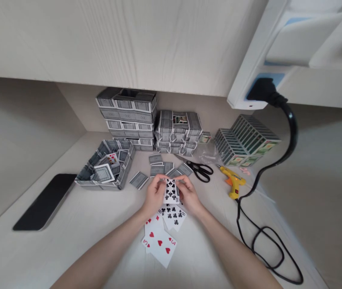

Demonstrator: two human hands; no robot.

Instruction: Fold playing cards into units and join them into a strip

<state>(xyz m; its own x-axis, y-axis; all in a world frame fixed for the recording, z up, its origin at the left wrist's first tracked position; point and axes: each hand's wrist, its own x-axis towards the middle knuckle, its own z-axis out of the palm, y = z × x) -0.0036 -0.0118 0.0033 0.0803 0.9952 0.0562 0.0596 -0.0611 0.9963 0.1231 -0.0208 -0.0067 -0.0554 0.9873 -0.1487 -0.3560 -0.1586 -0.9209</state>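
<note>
Between my two hands is a playing card (171, 192), a ten of clubs with its face toward me. My left hand (155, 193) pinches its left edge, and my right hand (188, 195) grips the right edge. Thumbs and forefingers meet it near the top. Below the held card, loose face-up cards overlap on the table: an eight of clubs (175, 216) and a three of hearts (160, 243), with a diamond card partly covered beneath. Just beyond my fingers lie several face-down cards (158, 170) with grey patterned backs.
Left stands a card-built tray (98, 185) holding loose cards, beside a black phone (46, 202). Card-built boxes (131, 114) are stacked behind. Black-handled scissors (201, 169), a yellow glue gun (233, 181), its cable (261, 230) and stacked card packs (247, 138) lie right. A power strip (258, 56) hangs above.
</note>
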